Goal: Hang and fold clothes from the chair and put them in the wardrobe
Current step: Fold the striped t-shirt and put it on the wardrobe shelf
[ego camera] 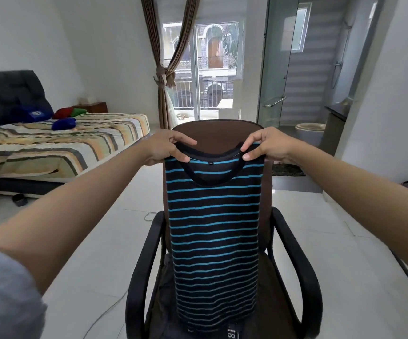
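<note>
Black with thin blue stripes, the shirt (214, 223) hangs in front of the brown chair (269, 182), folded narrow so its sides run straight down from the shoulders. Both hands hold it up by the shoulder seams, one on each side of the black collar (212, 165). The left hand (167, 149) pinches the shirt's left shoulder between thumb and fingers; the right hand (263, 145) is clamped the same way on the right shoulder, thumb tip pressed to the front of the fabric. The two hands are apart, with the neck opening sagging between them. The shirt's hem reaches down over the chair seat, where more dark clothing (164, 289) lies bunched near the left armrest (140, 267). A bed (76, 140) with a striped cover stands well apart to the left, and tied curtains (165, 77) hang by the glass door behind
</note>
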The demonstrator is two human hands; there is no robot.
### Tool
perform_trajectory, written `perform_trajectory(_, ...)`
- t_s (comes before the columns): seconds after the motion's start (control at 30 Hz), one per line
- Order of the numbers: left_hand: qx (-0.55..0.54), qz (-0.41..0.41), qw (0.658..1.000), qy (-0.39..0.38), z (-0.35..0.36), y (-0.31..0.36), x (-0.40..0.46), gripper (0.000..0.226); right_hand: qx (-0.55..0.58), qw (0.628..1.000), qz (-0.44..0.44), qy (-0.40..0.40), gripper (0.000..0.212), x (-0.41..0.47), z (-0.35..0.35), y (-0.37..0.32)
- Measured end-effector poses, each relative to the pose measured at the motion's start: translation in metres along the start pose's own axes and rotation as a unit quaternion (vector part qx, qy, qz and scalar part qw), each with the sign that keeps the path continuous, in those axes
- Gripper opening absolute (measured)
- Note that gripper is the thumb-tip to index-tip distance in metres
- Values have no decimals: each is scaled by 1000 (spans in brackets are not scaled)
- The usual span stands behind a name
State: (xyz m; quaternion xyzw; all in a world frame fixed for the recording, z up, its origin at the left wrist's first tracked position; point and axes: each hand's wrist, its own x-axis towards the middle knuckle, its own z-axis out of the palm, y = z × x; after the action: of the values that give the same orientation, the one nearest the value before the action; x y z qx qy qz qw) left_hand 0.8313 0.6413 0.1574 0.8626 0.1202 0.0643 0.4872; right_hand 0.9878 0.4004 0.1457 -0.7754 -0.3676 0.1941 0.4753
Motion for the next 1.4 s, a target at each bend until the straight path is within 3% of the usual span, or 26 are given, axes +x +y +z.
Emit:
perform_trajectory(0.27, 36, 34, 999, 23, -8, -1, 52, 40, 0, 1000, 0, 5, 19, 52, -20, 14)
perform_trajectory(0.47, 41, 64, 997, -18, 19, -26, 35, 43, -20, 999, 16, -26, 18, 34, -8, 42)
perform_trajectory(0.77, 6, 41, 995, -86, 91, -88, -94, 44, 22, 995, 69, -64, 19, -93, 65, 98)
perform_trajectory(1.1, -10, -36, 981, -191, 180, -156, -276, 45, 12, 976, 127, -178, 19, -266, 171, 147)
perform_trajectory(1.23, -28, -70, 973, -218, 200, -184, -309, 47, 23, 966, 147, -211, 18, -297, 201, 167)
perform_trajectory(1.4, -50, -92, 975, -198, 202, -210, -304, 50, 35, 959, 171, -221, 18, -295, 215, 186)
